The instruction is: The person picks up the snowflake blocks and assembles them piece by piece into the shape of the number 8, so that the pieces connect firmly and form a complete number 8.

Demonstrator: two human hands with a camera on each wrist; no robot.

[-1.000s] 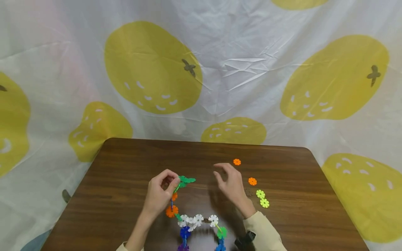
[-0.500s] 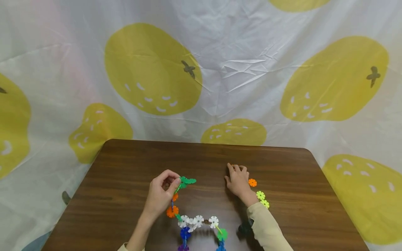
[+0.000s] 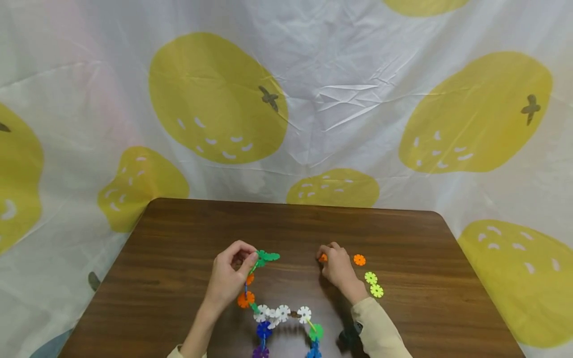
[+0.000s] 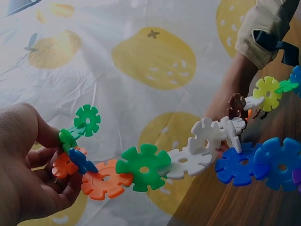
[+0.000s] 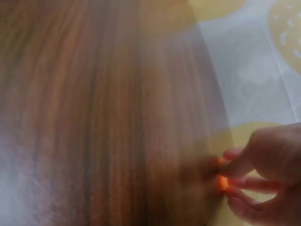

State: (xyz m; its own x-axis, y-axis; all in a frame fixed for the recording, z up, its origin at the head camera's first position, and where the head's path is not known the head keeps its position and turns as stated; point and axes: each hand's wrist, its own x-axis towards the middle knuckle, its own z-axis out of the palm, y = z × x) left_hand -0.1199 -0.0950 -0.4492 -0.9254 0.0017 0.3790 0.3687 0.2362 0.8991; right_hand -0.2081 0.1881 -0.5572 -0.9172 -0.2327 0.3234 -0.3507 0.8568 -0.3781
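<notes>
My left hand (image 3: 227, 273) pinches the green end of a chain of interlocking snowflake discs (image 4: 144, 168). In the left wrist view the chain runs right through orange, blue, green and white discs, with a green disc (image 4: 88, 120) sticking up past the thumb. My right hand (image 3: 338, 270) holds a loose orange snowflake disc (image 3: 323, 257) between thumb and fingers, over the table. The fingers partly cover that disc, and the right wrist view of it is blurred.
On the brown wooden table (image 3: 188, 223), another orange disc (image 3: 359, 260) and two yellow-green discs (image 3: 370, 278) lie right of my right hand. Blue and purple discs (image 3: 261, 352) extend toward the table's near side. A lemon-print cloth (image 3: 331, 124) hangs behind.
My right hand reached to the far orange disc, picked it up and drew it back toward me. The left hand stays almost still with the chain.
</notes>
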